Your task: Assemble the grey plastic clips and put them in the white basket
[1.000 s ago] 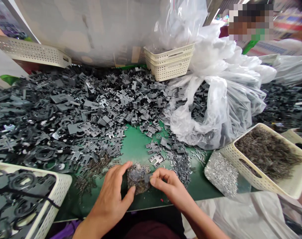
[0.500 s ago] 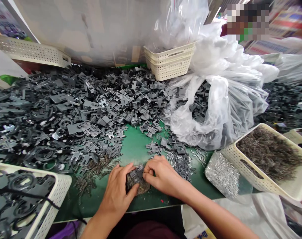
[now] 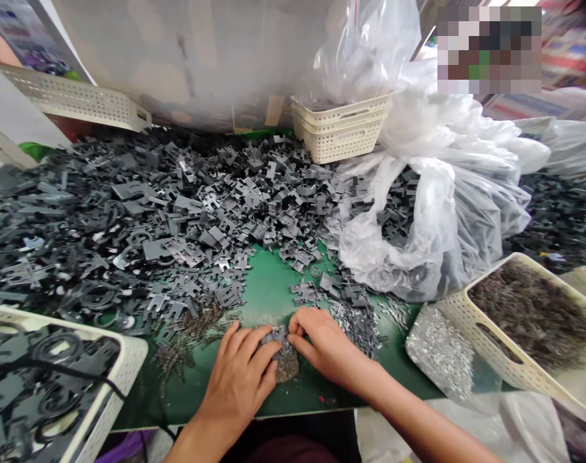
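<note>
My left hand [image 3: 239, 376] and my right hand [image 3: 321, 344] meet low in the middle of the green work mat [image 3: 268, 289]. Fingers of both hands pinch a small grey plastic part [image 3: 274, 336] from either side, and much of it is hidden by them. Just below it lies a small heap of dark metal springs [image 3: 287, 366], close to my left thumb. A large pile of similar grey parts [image 3: 177, 218] spreads beyond my hands.
A cream basket of dark rings and plates [image 3: 128, 354] sits at the lower left. To the right are a basket of fine dark springs [image 3: 466, 328] and a silver heap of small metal pieces [image 3: 440, 354]. A bulging plastic bag [image 3: 432, 218] and stacked cream baskets [image 3: 341, 138] stand behind.
My hands have closed in from either side and now pinch the grey part together above the spring heap. The view has shifted slightly.
</note>
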Demonstrator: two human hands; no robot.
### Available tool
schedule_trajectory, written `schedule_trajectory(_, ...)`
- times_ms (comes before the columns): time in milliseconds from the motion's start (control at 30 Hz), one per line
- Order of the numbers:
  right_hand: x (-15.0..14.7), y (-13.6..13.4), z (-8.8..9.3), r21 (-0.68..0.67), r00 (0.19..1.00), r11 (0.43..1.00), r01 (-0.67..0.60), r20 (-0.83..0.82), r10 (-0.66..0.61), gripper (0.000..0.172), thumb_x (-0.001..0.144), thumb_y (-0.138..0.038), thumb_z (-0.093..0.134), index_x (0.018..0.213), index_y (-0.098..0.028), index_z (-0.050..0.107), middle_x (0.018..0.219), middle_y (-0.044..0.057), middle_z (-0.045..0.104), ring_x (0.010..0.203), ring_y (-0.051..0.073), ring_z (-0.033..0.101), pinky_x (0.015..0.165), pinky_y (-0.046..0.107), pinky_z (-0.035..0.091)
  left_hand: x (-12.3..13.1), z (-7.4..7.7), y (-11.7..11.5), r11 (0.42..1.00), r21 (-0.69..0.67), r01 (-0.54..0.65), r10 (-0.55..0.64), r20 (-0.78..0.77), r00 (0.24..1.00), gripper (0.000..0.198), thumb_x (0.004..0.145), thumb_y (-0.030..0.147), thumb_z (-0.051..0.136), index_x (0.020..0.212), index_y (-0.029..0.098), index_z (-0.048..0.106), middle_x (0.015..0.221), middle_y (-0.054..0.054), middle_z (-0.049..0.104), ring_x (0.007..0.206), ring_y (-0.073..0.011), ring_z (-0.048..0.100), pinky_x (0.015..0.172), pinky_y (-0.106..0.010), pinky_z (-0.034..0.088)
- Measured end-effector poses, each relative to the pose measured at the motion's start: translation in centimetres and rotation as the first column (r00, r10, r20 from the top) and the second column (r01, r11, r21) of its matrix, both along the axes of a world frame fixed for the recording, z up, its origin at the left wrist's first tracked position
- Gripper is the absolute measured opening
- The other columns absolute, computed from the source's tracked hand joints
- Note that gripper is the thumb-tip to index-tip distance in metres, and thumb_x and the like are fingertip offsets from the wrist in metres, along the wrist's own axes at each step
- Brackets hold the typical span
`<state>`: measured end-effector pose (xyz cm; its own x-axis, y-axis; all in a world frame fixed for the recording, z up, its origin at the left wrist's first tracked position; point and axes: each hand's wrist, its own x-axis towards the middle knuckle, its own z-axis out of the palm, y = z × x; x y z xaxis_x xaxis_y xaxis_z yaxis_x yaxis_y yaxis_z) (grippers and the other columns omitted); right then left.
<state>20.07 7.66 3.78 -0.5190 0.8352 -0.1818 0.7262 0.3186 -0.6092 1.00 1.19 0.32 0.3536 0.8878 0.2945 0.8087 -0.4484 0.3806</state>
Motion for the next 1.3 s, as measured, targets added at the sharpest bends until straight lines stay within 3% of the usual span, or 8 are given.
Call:
schedule_trajectory(167, -0.4, 1.4, 1.3, 0.061, 0.999, 0.997, -0.046, -0.022, 0.047, 0.008, 0.085, -0.013, 0.058, 0.081, -0.020, 0.055, 0.079, 0.000, 0.061, 0.080, 0.017, 0.052, 0.074, 0.030, 0.034, -0.3, -0.3, -0.8, 1.000, -0.001, 0.019, -0.019, 0.032, 0.999, 0.032, 0.085, 0.016, 0.052, 0.114, 0.026, 0.058, 0.125, -0.006, 0.061, 0.111, -0.0230, 0.056, 0.099, -0.051, 0.044)
schedule_trajectory(267, -3.1, 3.2, 2.7, 0.163, 0.993, 0.983, -0.086, -0.060, 0.097, 0.008, 0.087, -0.015, 0.056, 0.081, -0.019, 0.056, 0.078, 0.000, 0.062, 0.078, 0.017, 0.052, 0.075, 0.031, 0.032, -0.5, -0.6, -1.4, 0.998, 0.059, -0.020, 0.015, 0.083, 0.996, 0.040, 0.085, 0.021, 0.054, 0.124, 0.021, 0.051, 0.128, -0.011, 0.058, 0.116, -0.0243, 0.055, 0.097, -0.046, 0.047)
schedule_trajectory(433, -12.0, 6.0, 3.2, 0.297, 0.936, 0.894, -0.335, -0.002, 0.352, 0.010, 0.089, -0.017, 0.054, 0.085, -0.021, 0.062, 0.084, 0.000, 0.068, 0.080, 0.016, 0.056, 0.073, 0.031, 0.030, -0.7, -1.5, -2.4, 0.980, 0.084, -0.178, 0.154, 0.234, 0.960, 0.036, 0.084, 0.022, 0.055, 0.119, 0.019, 0.052, 0.113, -0.012, 0.064, 0.103, -0.0233, 0.062, 0.087, -0.039, 0.053)
schedule_trajectory(567, -20.3, 6.5, 2.1, 0.388, 0.832, 0.744, -0.544, 0.131, 0.539, 0.013, 0.092, -0.022, 0.050, 0.089, -0.022, 0.063, 0.090, -0.001, 0.070, 0.084, 0.018, 0.058, 0.072, 0.032, 0.030, -0.8, -1.8, -2.7, 0.973, 0.087, -0.212, 0.173, 0.327, 0.929, 0.027, 0.083, 0.016, 0.051, 0.110, 0.021, 0.054, 0.097, -0.008, 0.066, 0.088, -0.0201, 0.065, 0.078, -0.033, 0.055)
schedule_trajectory(700, -25.5, 7.0, 1.0, 0.437, 0.840, 0.721, -0.538, 0.208, 0.501, 0.017, 0.092, -0.017, 0.045, 0.094, -0.014, 0.062, 0.094, 0.009, 0.069, 0.090, 0.022, 0.055, 0.078, 0.037, 0.030, -0.7, -1.9, -2.6, 0.971, 0.042, -0.237, 0.202, 0.394, 0.897, 0.026, 0.083, 0.014, 0.049, 0.108, 0.021, 0.054, 0.095, -0.008, 0.066, 0.084, -0.0196, 0.064, 0.074, -0.032, 0.054)
schedule_trajectory(900, -24.4, 9.3, 1.1, 0.426, 0.873, 0.762, -0.488, 0.212, 0.440, 0.020, 0.092, -0.018, 0.043, 0.096, -0.020, 0.063, 0.096, 0.005, 0.069, 0.091, 0.024, 0.051, 0.077, 0.039, 0.028, -0.6, -1.9, -2.7, 0.940, -0.027, -0.339, 0.295, 0.561, 0.773, 0.023, 0.084, 0.010, 0.047, 0.103, 0.022, 0.054, 0.091, -0.006, 0.064, 0.085, -0.0176, 0.062, 0.074, -0.030, 0.052)
schedule_trajectory(1167, -26.7, 7.0, 0.8, 0.434, 0.855, 0.739, -0.516, 0.205, 0.476, 0.019, 0.093, -0.015, 0.043, 0.096, -0.013, 0.062, 0.106, 0.012, 0.061, 0.103, 0.025, 0.046, 0.085, 0.039, 0.028, -1.0, -1.3, -2.6, 0.960, -0.023, -0.280, 0.246, 0.546, 0.801, 0.019, 0.087, 0.012, 0.045, 0.096, 0.021, 0.058, 0.087, -0.007, 0.064, 0.081, -0.0189, 0.062, 0.070, -0.032, 0.052)
schedule_trajectory(1300, -24.0, 7.9, 2.1, 0.393, 0.890, 0.801, -0.452, 0.143, 0.432, 0.011, 0.089, -0.022, 0.053, 0.092, -0.015, 0.061, 0.101, 0.009, 0.064, 0.101, 0.025, 0.049, 0.082, 0.038, 0.028, -1.1, -1.8, -3.4, 0.908, -0.124, -0.400, 0.381, 0.642, 0.665, 0.013, 0.088, 0.017, 0.049, 0.093, 0.022, 0.060, 0.088, -0.006, 0.063, 0.086, -0.0187, 0.062, 0.075, -0.032, 0.053)
